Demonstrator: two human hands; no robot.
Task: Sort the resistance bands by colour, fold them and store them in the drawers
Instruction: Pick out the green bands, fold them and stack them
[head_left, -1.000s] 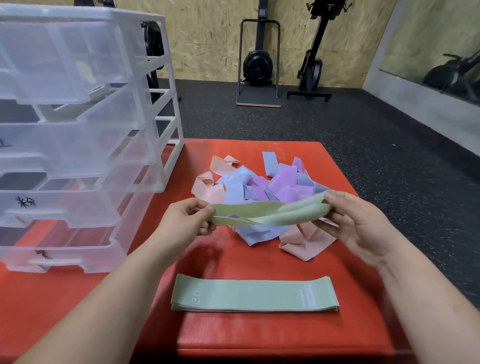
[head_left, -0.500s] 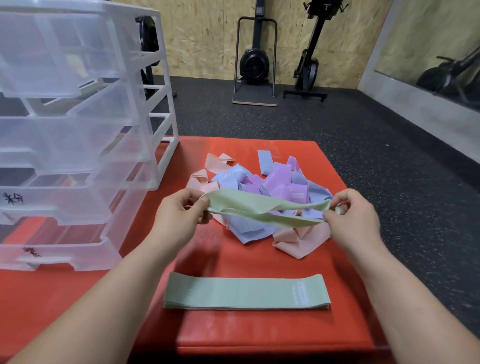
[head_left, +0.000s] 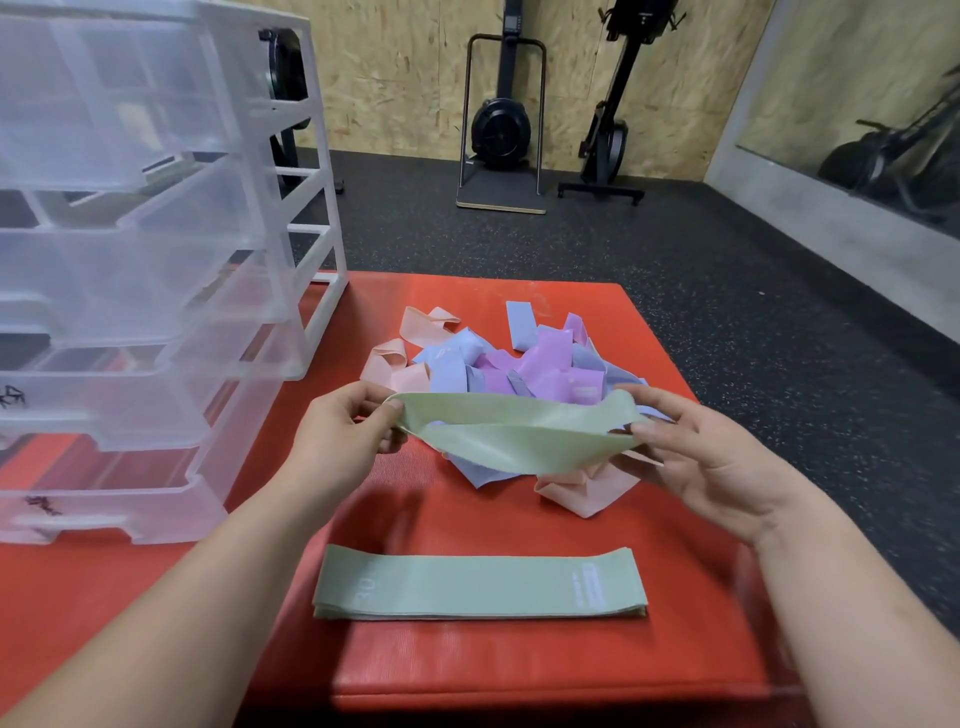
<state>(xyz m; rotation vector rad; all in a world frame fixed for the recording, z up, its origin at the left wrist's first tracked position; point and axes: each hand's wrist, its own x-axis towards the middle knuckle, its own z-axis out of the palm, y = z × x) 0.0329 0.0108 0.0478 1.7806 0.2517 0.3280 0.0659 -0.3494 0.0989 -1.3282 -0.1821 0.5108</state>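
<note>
Hands up over the red table (head_left: 519, 670), one green band (head_left: 519, 436) stretched between them. Left hand (head_left: 337, 441) has the band's left end, grip closed: thumb on top, fingers curled under, pinching the fabric. Right hand (head_left: 711, 467) has the right end, grip looser: thumb pressed on the near face, fingers fairly straight behind it, the band pinched between them. The band hangs in the air as an open loop, upper edge taut, lower edge sagging toward the person. It sits above the near edge of the pile (head_left: 519, 364); whether it touches the pile cannot be told.

The pile is a loose heap of pink, blue and purple bands in the middle of the table, pink ones at the left and near-right edges, purple mostly in the centre.

Green stack (head_left: 480, 590) lies flat on the table nearer the person, well apart from the pile. It is laid lengthwise left to right, several layers showing at the edges, "30" printed near its left end, small white label near its right end.

Drawers (head_left: 156, 260): clear plastic unit standing on the table's left side, each lower drawer pulled out further than the one above. Black scribbled marks on the lower fronts, not legible.

Behind: dark speckled floor (head_left: 727, 291), chipboard wall, two black exercise machines (head_left: 501, 124) against it, mirror on the right.
</note>
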